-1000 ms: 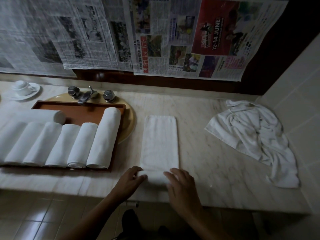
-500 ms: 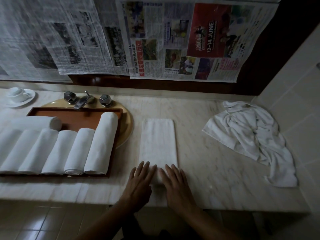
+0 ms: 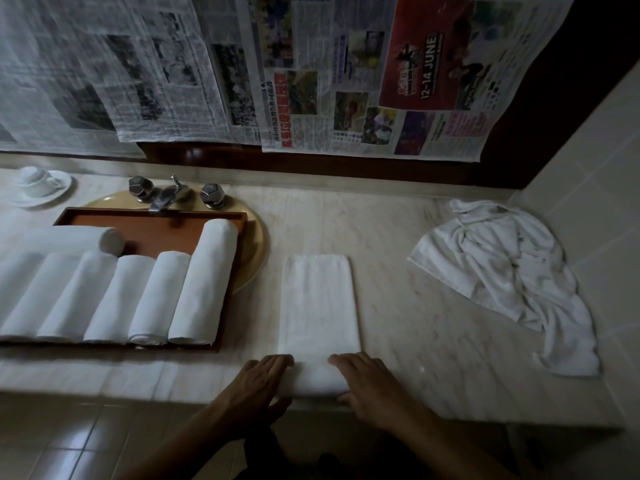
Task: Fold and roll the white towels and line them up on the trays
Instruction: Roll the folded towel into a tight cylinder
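Folded towel lies between tray and crumpled towel.

The rolled towels run off the left edge, and the tray goes with them. The left hand and right hand cover both ends of the near roll on the folded towel. The newspaper print is too blurred to read.

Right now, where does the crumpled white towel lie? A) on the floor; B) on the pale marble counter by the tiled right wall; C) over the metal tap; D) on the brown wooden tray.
B: the crumpled white towel lies on the pale marble counter beside the tiled wall, apart from the brown wooden tray.
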Demonstrator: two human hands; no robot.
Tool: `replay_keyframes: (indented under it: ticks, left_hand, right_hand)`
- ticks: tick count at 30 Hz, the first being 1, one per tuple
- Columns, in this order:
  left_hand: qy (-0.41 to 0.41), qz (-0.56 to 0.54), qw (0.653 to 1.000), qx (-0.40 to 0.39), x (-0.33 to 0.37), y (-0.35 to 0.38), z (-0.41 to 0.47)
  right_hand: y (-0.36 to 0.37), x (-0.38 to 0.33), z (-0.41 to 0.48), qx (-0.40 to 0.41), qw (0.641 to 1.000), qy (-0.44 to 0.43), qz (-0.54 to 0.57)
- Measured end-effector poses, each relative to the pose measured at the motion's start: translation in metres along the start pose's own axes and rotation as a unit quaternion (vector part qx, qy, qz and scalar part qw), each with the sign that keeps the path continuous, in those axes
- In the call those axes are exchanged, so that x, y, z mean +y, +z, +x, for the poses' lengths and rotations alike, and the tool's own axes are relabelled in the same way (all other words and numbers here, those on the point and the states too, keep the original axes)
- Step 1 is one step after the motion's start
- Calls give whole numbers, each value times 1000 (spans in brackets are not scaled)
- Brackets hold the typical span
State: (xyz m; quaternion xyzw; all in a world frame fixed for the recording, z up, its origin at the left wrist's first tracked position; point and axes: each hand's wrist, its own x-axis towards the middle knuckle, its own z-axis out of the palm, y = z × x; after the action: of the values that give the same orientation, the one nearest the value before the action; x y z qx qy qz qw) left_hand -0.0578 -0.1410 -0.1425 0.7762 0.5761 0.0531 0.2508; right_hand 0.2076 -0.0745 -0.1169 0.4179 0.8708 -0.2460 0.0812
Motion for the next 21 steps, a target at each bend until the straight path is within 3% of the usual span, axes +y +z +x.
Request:
replay_keyframes:
  ticks: [5,12,16,19,21]
  left_hand:
    - [-30,-136,990,22,-3,-5,1]
    - [-103,-226,968,42,-6,-9,11]
    - [-161,-275,947,43,2,-14,19]
    - [-198,-316,927,50,4,-18,24]
    - [-220,-304,925,61,8,-19,25]
  right_hand:
    - [-5,5,3,-24,995,74,66]
    - [-10,15,13,22,986,58,152]
    - [8,2,10,145,988,47,17]
    - [32,-14,2,238,971,12,-24]
    - [40,-20,0,256,965,3,-55]
